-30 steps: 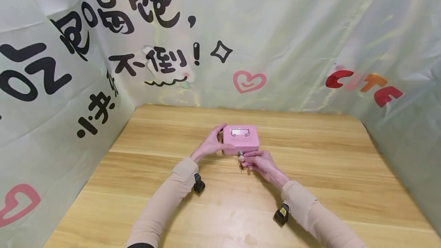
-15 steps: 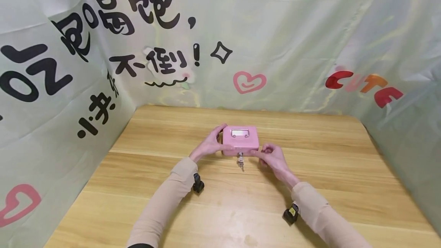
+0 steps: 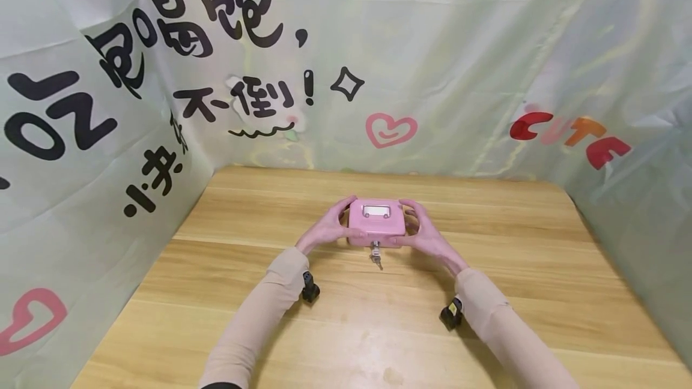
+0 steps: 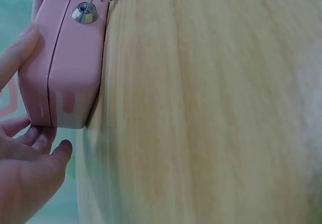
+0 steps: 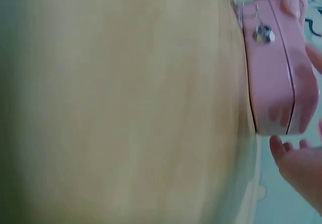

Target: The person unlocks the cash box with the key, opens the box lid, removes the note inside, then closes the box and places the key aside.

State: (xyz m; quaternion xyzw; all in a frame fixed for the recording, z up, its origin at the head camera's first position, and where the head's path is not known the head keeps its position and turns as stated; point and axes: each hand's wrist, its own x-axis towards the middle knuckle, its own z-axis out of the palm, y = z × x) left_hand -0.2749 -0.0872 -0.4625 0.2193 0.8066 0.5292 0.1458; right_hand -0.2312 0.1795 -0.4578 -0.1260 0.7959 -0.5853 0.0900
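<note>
A small pink cash box [image 3: 376, 226] sits closed on the wooden table, its silver handle [image 3: 376, 211] folded flat on the lid. From the front lock [image 4: 84, 13] a key with a ring and more keys [image 3: 376, 255] hangs down. My left hand [image 3: 328, 227] grips the box's left end, thumb on the front and a finger at the back corner. Round the right end, my right hand [image 3: 429, 237] holds the box the same way. In the right wrist view, its lower fingers [image 5: 277, 148] are curled beside the box's end, partly cut off by the frame.
The light wooden table [image 3: 346, 329] reaches out on all sides of the box. Printed cloth [image 3: 459, 65] with black lettering and hearts hangs behind and at both sides. A black wrist camera [image 3: 451, 313] is strapped on the right sleeve, with another [image 3: 310, 288] on the left.
My right hand has let go of the keys, moved right and come round the box's right end. The left hand has kept its hold, and the keys now hang free.
</note>
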